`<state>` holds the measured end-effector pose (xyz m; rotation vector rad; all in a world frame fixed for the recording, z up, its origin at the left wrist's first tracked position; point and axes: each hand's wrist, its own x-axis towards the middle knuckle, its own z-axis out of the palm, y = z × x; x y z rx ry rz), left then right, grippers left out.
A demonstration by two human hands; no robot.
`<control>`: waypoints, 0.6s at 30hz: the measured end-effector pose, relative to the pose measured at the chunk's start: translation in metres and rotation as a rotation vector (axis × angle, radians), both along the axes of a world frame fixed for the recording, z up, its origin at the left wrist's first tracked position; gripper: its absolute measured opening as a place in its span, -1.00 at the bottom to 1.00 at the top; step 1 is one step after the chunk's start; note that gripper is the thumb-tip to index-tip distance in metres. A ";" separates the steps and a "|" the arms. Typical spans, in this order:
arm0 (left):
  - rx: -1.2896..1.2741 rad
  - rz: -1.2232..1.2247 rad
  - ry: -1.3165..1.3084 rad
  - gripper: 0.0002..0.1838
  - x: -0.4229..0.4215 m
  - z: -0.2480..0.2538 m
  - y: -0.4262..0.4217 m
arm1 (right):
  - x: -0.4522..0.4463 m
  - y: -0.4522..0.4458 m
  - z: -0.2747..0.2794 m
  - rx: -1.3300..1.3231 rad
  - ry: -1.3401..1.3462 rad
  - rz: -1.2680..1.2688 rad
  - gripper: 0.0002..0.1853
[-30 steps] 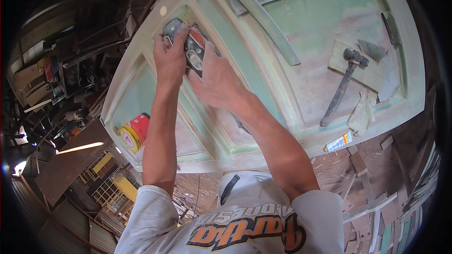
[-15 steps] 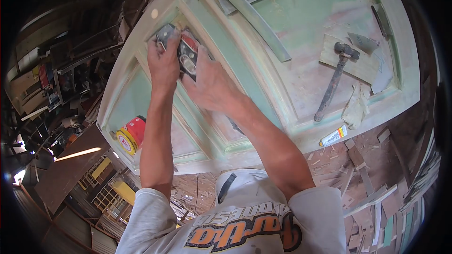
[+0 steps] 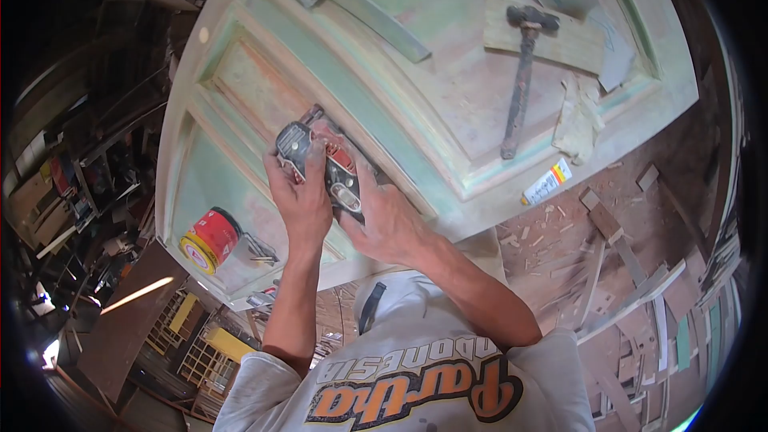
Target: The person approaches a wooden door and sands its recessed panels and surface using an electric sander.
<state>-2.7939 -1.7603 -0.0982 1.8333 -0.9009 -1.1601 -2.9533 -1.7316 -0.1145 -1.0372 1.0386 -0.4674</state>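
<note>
A dusty black and red power sander (image 3: 340, 162) lies on a long recessed panel (image 3: 256, 72) of a pale green and whitish wooden door (image 3: 448, 216). My left hand (image 3: 302, 198) is closed around its black left end, with fingers wrapped over the top. On the other side my right hand (image 3: 384, 222) grips its body near the oval metal part. The sander's underside is hidden against the panel. Above it, the panel's surface looks orange-brown and worn.
On the door lie a red and yellow can (image 3: 212, 238), a hammer (image 3: 524, 72), a wooden board (image 3: 500, 32), a pale glove (image 3: 578, 122), a tube (image 3: 547, 182) and a curved strip (image 3: 352, 2). Wood scraps (image 3: 608, 224) litter the floor at right.
Both hands have drawn the sander along the panel toward my body, uncovering the panel's far end. The whole view has also shifted, with the hammer and tube now further left.
</note>
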 end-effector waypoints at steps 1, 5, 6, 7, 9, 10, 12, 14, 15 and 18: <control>-0.007 -0.006 -0.007 -0.51 -0.006 0.002 0.009 | -0.006 0.008 0.001 0.025 0.007 0.032 0.18; 0.016 -0.008 -0.046 -0.56 -0.028 0.009 0.038 | -0.025 0.041 0.001 0.009 -0.010 0.013 0.18; 0.025 -0.002 -0.043 -0.54 -0.031 0.008 0.045 | -0.030 0.047 0.001 0.022 -0.009 0.019 0.17; 0.021 -0.001 -0.049 -0.54 -0.036 0.010 0.050 | -0.034 0.052 0.002 0.035 -0.006 0.026 0.16; 0.049 0.012 -0.005 -0.53 -0.046 0.014 0.058 | -0.042 0.063 0.003 0.034 -0.003 0.032 0.16; 0.043 0.006 -0.007 -0.52 -0.049 0.014 0.062 | -0.045 0.067 0.003 0.038 0.005 0.037 0.16; 0.049 0.019 0.000 -0.51 -0.055 0.016 0.068 | -0.050 0.072 0.002 0.035 0.000 0.041 0.16; 0.078 0.043 0.017 -0.51 -0.054 0.018 0.070 | -0.050 0.074 0.005 0.031 -0.005 0.047 0.16; 0.074 0.044 0.015 -0.51 -0.053 0.017 0.069 | -0.050 0.071 0.008 0.065 0.019 0.051 0.10; 0.041 0.024 0.029 -0.52 -0.047 0.013 0.064 | -0.047 0.060 0.014 0.112 0.032 0.053 0.04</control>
